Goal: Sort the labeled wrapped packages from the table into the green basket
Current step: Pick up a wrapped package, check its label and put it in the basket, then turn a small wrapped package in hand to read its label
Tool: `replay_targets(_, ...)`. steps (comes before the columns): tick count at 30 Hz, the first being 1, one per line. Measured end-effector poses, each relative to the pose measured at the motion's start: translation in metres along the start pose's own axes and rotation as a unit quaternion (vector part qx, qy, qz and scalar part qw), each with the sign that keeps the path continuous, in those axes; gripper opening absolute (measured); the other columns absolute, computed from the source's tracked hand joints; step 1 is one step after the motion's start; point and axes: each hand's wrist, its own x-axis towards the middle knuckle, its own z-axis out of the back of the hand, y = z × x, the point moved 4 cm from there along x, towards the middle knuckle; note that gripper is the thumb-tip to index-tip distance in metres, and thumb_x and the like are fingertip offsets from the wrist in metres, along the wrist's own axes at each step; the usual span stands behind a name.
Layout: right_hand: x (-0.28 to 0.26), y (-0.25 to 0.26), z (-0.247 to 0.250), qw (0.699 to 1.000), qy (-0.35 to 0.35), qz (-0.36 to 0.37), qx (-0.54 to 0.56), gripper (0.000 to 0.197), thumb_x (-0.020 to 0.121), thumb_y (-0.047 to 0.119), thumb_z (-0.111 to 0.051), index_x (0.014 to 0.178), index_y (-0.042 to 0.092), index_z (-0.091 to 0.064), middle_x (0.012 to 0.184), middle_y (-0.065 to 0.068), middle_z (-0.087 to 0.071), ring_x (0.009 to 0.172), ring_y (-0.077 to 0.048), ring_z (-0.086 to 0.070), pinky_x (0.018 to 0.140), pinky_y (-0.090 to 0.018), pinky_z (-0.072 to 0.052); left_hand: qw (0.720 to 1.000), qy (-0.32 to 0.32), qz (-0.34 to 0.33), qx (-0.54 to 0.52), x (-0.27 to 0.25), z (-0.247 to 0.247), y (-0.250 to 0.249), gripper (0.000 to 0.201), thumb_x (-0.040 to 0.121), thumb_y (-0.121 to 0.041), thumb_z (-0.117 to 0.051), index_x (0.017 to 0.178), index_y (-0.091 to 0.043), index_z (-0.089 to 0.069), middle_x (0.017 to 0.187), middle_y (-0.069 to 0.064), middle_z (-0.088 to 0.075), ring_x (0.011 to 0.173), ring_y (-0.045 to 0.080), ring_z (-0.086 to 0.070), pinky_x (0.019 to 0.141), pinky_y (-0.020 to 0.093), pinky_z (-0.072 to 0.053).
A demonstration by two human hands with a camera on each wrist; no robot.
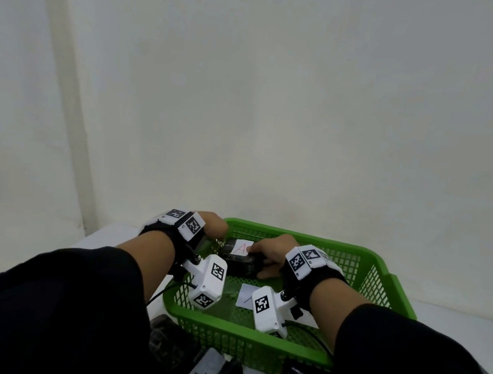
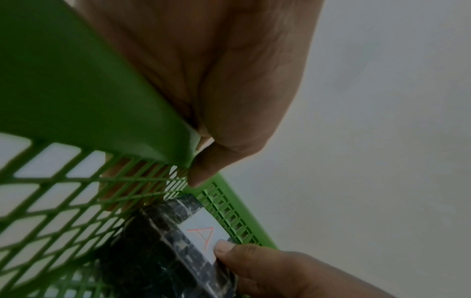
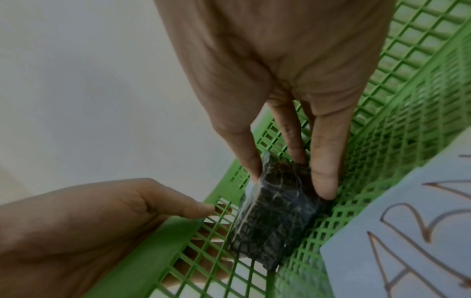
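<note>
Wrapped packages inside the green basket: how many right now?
1: the wrapped package labeled A sits at the far left corner of the green basket, gripped by the right hand. Arms cover part of the floor, so another could be hidden.

A white table is carrying the green basket, sitting under both hands. Nearer than the wrists, dark wrapped packages are lying on the tabletop, just beside the basket's near wall.

Black sleeves, tagged wrists.
Each wrist wears a black strap, white marker blocks and a cabled white camera.
</note>
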Motion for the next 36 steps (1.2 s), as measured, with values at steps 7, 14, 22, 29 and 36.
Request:
replay_targets(7, -0.003, 0.005, -0.001, 1.0, -0.005, 0.001, -0.018, 0.026, 0.09, 0.014, -0.081, 0.073, 0.002, -0.064, 0.077, -0.012, -0.067, 0.065, -0.028, -0.067, 0.084, -0.047, -0.064, 0.999, -0.013, -0.03, 0.011, -0.012, 0.005, 0.0, 0.04, 0.11, -0.016, -0.043, 0.143, 0.004, -0.053, 0.15, 0.021, -0.052, 0.138, 0.032, -0.05, 0.107, 0.034, -0.039)
replay_targets(14, -0.001, 0.01, 0.003, 0.995, -0.005, 0.021, -0.1, 0.032, 0.083, 0.03, -0.085, 0.09, 0.004, -0.069, 0.108, -0.015, -0.074, 0.101, -0.037, -0.073, 0.093, -0.05, -0.062, 0.996, -0.023, -0.025, -0.084, -0.02, 0.013, 0.005, 0.039, 0.108, -0.016, -0.048, 0.141, 0.003, -0.056, 0.149, 0.021, -0.054, 0.138, 0.034, -0.052, 0.11, 0.036, -0.041)
replay_targets(22, -0.04, 0.05, 0.032, 0.957, -0.055, 0.106, -0.263, 0.038, 0.092, 0.045, -0.074, 0.096, 0.008, -0.065, 0.098, -0.009, -0.066, 0.086, -0.024, -0.062, 0.07, -0.03, -0.047, 0.99, -0.07, -0.081, -0.089, -0.03, 0.046, 0.013, 0.043, 0.099, -0.023, -0.065, 0.134, 0.001, -0.063, 0.141, 0.018, -0.062, 0.13, 0.035, -0.059, 0.105, 0.04, -0.049)
replay_targets(29, -0.112, 0.071, 0.04, 0.922, -0.077, 0.2, -0.322, 0.083, 0.093, 0.053, -0.07, 0.154, 0.006, -0.04, 0.157, -0.014, -0.049, 0.141, -0.031, -0.05, 0.109, -0.034, -0.042, 0.976, -0.121, -0.179, -0.001, -0.093, 0.071, 0.012, 0.066, 0.098, -0.036, -0.066, 0.154, -0.01, -0.043, 0.154, 0.003, -0.052, 0.142, 0.023, -0.047, 0.118, 0.033, -0.035)
replay_targets(36, -0.178, 0.046, 0.031, 0.901, -0.082, 0.262, -0.335, 0.098, 0.092, 0.056, -0.07, 0.165, 0.011, -0.021, 0.171, -0.007, -0.029, 0.155, -0.025, -0.032, 0.121, -0.037, -0.031, 0.957, -0.133, -0.249, 0.057, -0.171, 0.053, 0.028, 0.068, 0.098, -0.038, -0.066, 0.156, -0.015, -0.039, 0.16, 0.001, -0.043, 0.148, 0.02, -0.039, 0.119, 0.031, -0.029)
